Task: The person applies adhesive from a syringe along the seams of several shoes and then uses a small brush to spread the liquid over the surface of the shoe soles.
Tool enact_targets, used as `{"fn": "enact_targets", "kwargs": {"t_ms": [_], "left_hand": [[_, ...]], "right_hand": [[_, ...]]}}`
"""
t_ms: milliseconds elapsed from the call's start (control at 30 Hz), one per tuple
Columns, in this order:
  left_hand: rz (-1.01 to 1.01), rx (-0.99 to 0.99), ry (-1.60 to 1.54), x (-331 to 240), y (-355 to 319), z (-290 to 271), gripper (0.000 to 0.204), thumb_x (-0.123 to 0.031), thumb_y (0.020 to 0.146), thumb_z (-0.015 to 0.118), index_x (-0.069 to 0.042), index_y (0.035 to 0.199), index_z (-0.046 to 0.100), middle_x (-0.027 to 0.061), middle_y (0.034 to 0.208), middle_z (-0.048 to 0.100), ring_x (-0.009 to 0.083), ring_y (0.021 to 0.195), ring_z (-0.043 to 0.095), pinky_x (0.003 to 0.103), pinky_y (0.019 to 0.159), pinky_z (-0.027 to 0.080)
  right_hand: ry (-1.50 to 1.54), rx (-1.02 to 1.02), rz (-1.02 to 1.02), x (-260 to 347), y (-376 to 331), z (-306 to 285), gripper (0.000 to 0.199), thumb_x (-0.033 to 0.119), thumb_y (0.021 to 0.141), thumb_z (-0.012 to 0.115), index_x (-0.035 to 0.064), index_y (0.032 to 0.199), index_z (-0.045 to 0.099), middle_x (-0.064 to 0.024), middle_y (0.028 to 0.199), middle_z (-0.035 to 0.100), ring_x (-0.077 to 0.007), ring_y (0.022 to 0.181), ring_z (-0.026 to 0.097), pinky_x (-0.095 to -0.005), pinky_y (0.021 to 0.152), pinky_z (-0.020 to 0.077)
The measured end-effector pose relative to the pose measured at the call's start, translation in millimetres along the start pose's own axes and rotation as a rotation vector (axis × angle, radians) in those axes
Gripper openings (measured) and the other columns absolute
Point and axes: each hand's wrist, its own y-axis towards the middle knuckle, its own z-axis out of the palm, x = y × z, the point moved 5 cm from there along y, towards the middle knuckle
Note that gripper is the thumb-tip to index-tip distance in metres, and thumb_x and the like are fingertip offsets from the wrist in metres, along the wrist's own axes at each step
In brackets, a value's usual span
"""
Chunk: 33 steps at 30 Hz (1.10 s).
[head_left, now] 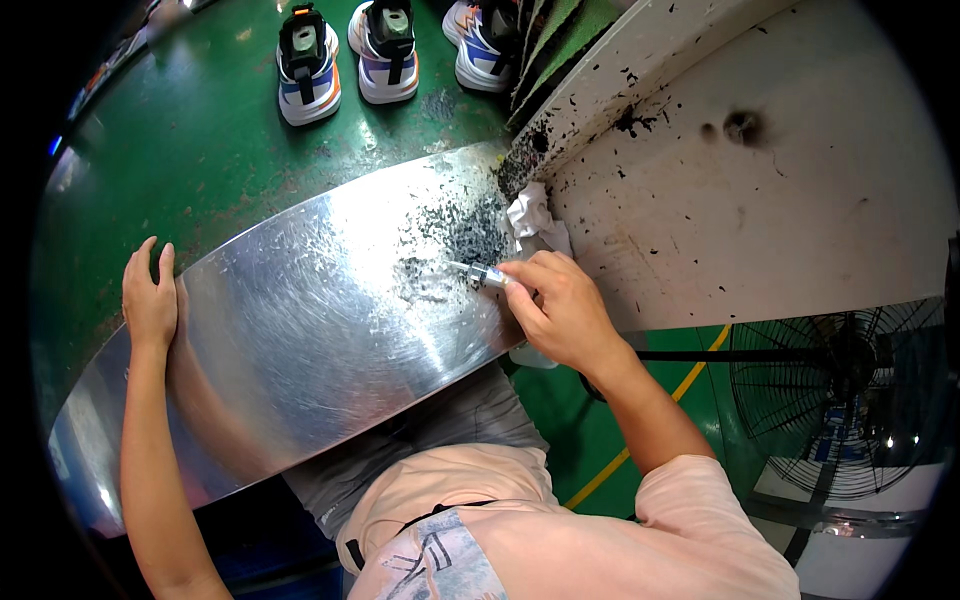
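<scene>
In my right hand (560, 305) is a slim, clear syringe-like applicator (482, 273), pinched between thumb and fingers. Its narrow tip points left, over black smears (475, 235) on the shiny metal plate (290, 350). Whether the tip touches the plate I cannot tell. At the plate's far left edge lies my left hand (150, 300), fingers stretched out and holding nothing. A crumpled white tissue (530, 212) sits just beyond my right hand, against the pale panel.
White sneakers with blue and orange parts (309, 75) stand on the green surface (220, 150) at the back. A pale, black-flecked panel (680, 230) rises on the right, with green sheets (560, 50) behind it. At lower right is a black fan (845, 395).
</scene>
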Motion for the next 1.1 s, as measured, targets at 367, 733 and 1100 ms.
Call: {"fn": "enact_targets", "kwargs": {"t_ms": [367, 733, 1100], "left_hand": [[0.045, -0.029, 0.017, 0.9, -0.1, -1.7, 0.043, -0.034, 0.094, 0.05, -0.002, 0.122, 0.055, 0.0201, 0.126, 0.053, 0.0359, 0.122, 0.045, 0.042, 0.102, 0.035], [0.03, -0.039, 0.042, 17.8, -0.3, 7.1, 0.043, -0.032, 0.094, 0.049, 0.002, 0.121, 0.054, 0.023, 0.124, 0.052, 0.0375, 0.121, 0.044, 0.044, 0.102, 0.034], [0.11, 0.009, 0.059, -21.8, -0.5, -14.0, 0.051, -0.042, 0.092, 0.046, 0.002, 0.116, 0.06, 0.0243, 0.115, 0.059, 0.0384, 0.108, 0.053, 0.044, 0.096, 0.039]], "right_hand": [[1.305, 0.349, 0.557, 14.2, -16.7, 5.6, 0.015, 0.02, 0.094, 0.053, 0.0114, 0.101, 0.043, -0.004, 0.095, 0.055, -0.0143, 0.089, 0.059, -0.0228, 0.055, 0.0487], [1.753, 0.247, 0.498, 29.2, -18.9, 23.9, 0.044, 0.034, 0.096, 0.052, 0.0147, 0.132, 0.038, -0.0041, 0.095, 0.057, -0.0055, 0.069, 0.054, -0.0177, 0.049, 0.0424], [1.123, -0.063, 0.16, 44.5, -19.3, 15.1, 0.046, 0.025, 0.091, 0.06, 0.0105, 0.129, 0.039, -0.0006, 0.08, 0.051, -0.008, 0.065, 0.045, -0.0228, 0.061, 0.0398]]}}
